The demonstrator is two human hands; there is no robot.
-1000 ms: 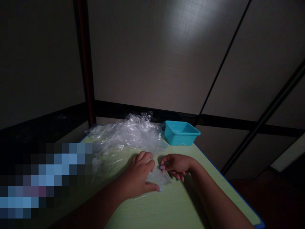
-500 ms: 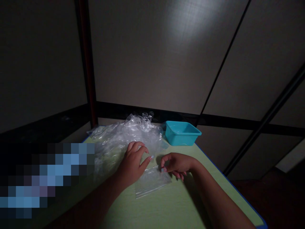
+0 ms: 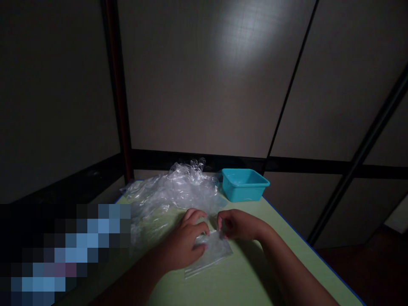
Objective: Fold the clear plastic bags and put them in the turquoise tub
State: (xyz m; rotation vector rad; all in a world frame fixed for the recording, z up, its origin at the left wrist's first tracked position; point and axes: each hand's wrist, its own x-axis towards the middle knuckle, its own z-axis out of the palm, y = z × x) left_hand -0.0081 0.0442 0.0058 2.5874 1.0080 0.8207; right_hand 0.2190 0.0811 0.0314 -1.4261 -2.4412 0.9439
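Observation:
A small clear plastic bag lies flat on the green table, with a seam or zip line along its near edge. My left hand is over the bag's left side, fingers curved and apart, and nothing shows between them. At the bag's far right edge is my right hand, its index finger and thumb curled together. Whether those fingertips hold anything is hidden. Beyond both hands spreads a heap of crumpled clear plastic.
A turquoise plastic basket stands at the far right of the green table, near its blue edge. Dark panelled walls rise close behind. A pixelated patch covers the lower left.
The view has tilted up slightly, so the table sits lower. My left hand has come nearer and lower over the bag. My right hand stays at the bag's far right edge.

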